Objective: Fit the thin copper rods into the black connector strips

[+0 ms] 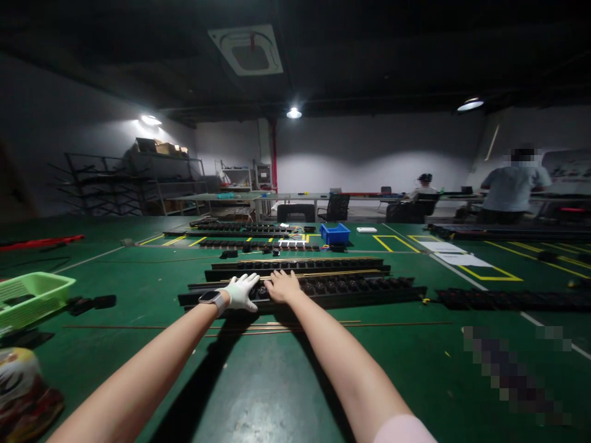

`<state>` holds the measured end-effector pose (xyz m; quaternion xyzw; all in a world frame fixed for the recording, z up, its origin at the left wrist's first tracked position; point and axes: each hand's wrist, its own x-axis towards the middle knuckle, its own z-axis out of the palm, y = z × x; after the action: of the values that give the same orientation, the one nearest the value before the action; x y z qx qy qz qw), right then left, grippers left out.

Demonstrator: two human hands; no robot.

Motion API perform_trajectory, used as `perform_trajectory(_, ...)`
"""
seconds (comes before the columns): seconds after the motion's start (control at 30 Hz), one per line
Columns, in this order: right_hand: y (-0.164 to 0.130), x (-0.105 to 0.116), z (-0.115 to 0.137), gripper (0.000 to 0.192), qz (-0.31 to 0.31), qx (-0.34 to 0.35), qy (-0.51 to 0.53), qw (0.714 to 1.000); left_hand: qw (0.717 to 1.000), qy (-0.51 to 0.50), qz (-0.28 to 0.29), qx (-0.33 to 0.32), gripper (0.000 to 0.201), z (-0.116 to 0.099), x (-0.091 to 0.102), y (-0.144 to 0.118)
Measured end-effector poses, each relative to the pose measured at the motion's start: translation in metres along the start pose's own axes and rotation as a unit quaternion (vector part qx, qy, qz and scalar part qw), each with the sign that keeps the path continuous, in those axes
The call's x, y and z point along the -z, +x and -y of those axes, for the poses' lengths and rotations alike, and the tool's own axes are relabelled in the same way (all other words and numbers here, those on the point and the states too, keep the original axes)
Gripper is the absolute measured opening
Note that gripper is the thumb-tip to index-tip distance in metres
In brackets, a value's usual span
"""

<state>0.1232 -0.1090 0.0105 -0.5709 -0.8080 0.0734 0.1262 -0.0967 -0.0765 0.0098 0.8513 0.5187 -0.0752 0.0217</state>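
Note:
My left hand (242, 291), in a white glove with a watch at the wrist, rests with spread fingers on a long black rail (360, 295) fitted with a row of dark round parts. Beside it my bare right hand (282, 286) lies on the same rail, its fingers stretched forward. Under and just beyond the fingertips run thin brass-coloured rods (341, 273). A second black rail (323, 266) lies parallel behind the first. Nearer to me, several loose thin rods (258, 330) lie on the green table.
A green basket (34, 298) stands at the left, a printed bag (23, 394) in front of it. Further back are a blue bin (335, 234), more black strips (258, 246) and white sheets (455, 253). Two people are beyond the table at the right.

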Motion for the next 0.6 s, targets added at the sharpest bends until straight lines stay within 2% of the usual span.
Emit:
perform_trajectory(0.13,0.000,0.005,-0.006,0.062,0.025,0.016,-0.009,1.000,1.000,0.012,-0.007,-0.003,0.128,0.003,-0.003,0.005)
perform_trajectory(0.23,-0.002,0.017,-0.025,0.063,-0.001,0.020,-0.016,1.000,1.000,0.005,-0.012,0.001,0.127,0.005,-0.007,0.010)
perform_trajectory(0.3,-0.007,0.030,-0.048,0.061,0.000,0.003,-0.025,1.000,1.000,0.002,-0.020,0.006,0.126,0.008,-0.010,0.014)
perform_trajectory(0.43,-0.026,0.067,-0.112,0.053,0.072,-0.042,-0.051,0.995,0.999,-0.013,-0.040,0.004,0.126,0.013,-0.016,0.021)
perform_trajectory(0.53,-0.043,0.090,-0.154,0.059,0.072,-0.079,-0.062,0.992,0.999,-0.017,-0.047,0.007,0.126,0.017,-0.020,0.025)
perform_trajectory(0.6,-0.052,0.096,-0.171,0.063,0.079,-0.088,-0.062,0.991,0.999,-0.017,-0.047,0.011,0.127,0.018,-0.022,0.027)
